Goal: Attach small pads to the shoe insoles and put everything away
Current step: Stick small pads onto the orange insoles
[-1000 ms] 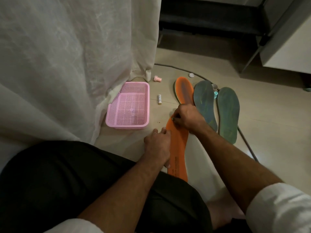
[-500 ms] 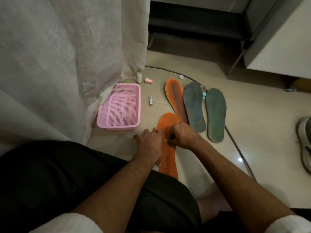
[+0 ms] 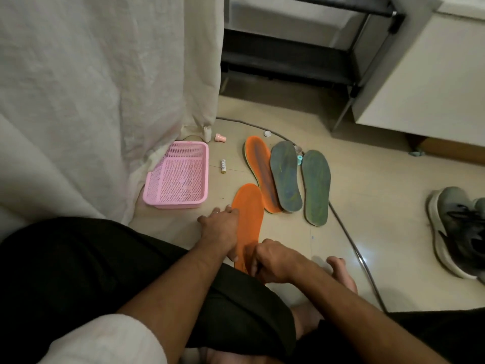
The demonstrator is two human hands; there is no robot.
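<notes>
A bright orange insole (image 3: 249, 214) lies lengthwise on the floor in front of my knee. My left hand (image 3: 223, 229) rests along its left edge with the fingers stretched out and the thumb on the insole. At the heel end, my right hand (image 3: 273, 261) has its fingers curled round the insole's right edge. No small pad shows; the fingers hide anything under them. A second orange insole (image 3: 259, 174) and two grey-green insoles (image 3: 286, 177) (image 3: 316, 187) lie side by side further back.
An empty pink mesh basket (image 3: 178, 177) stands left of the insoles against a white curtain (image 3: 105, 88). A small battery-like tube (image 3: 223, 166), a pink cap (image 3: 220, 138) and a teal piece (image 3: 299, 160) lie nearby. A cable (image 3: 351, 240) crosses the floor; a grey shoe (image 3: 459, 232) sits right.
My right hand has slid from the toe of the orange insole down to its heel. The left hand stays along the left edge. The view has tilted up and right.
</notes>
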